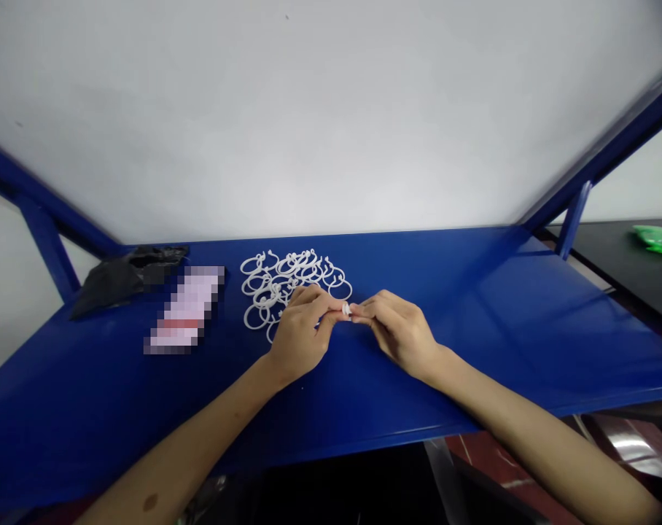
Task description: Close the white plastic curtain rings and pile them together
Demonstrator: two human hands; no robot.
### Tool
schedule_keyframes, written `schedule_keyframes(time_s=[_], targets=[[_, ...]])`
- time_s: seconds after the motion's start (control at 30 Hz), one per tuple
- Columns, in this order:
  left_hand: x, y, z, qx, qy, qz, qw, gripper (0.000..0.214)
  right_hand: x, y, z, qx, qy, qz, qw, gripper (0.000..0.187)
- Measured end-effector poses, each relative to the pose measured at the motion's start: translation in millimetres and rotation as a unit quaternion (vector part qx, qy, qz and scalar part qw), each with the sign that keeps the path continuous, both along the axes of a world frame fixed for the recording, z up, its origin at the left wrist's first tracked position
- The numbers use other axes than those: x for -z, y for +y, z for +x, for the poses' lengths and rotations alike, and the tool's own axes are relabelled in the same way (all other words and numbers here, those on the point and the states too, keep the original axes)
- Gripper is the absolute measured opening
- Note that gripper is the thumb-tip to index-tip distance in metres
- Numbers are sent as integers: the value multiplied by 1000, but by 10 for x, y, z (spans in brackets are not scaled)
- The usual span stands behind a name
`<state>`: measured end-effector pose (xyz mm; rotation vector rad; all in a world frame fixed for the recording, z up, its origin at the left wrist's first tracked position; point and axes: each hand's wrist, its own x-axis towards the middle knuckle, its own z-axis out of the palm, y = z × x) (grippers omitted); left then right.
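White plastic shows between the two hands: a small white piece [346,309] is pinched at the point where they meet, just above the blue desk [500,313] and just in front of the rings [287,284]. The left hand [298,332] comes in from the lower left on a bare forearm, wrist bent a little, its back turned up and its fingers curled inward, thumb and forefinger closed on the left end of the piece. The right hand [399,328] reaches in from the lower right in mirror fashion, knuckles up, its fingertips closed on the other end, so both grips are shut on the same piece and the fingertips nearly touch. Most of the piece is hidden by the fingers; only a short pale bit shows, and its shape cannot be made out. The left hand also covers the near edge of the rings, which lie tangled in a loose heap and are too overlapped to count. Further left lie a pixelated patch [183,310], whose contents are unreadable, and a crumpled black bag [126,281]. At the far right a green thing [659,238] is cut off by the frame edge.
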<state>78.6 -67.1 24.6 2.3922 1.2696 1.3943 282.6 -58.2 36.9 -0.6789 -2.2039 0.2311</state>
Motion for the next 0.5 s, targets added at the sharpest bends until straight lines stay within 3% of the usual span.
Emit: schedule_keyframes(time_s=[0.27,0.5], targets=[[-71,-22,3,14,84,187,979,20,-64,-51,12,-4,-95,107,990,28],[-37,-23,12,19,134,211,968,17,-3,-30,23,1,-148,145,978,32]])
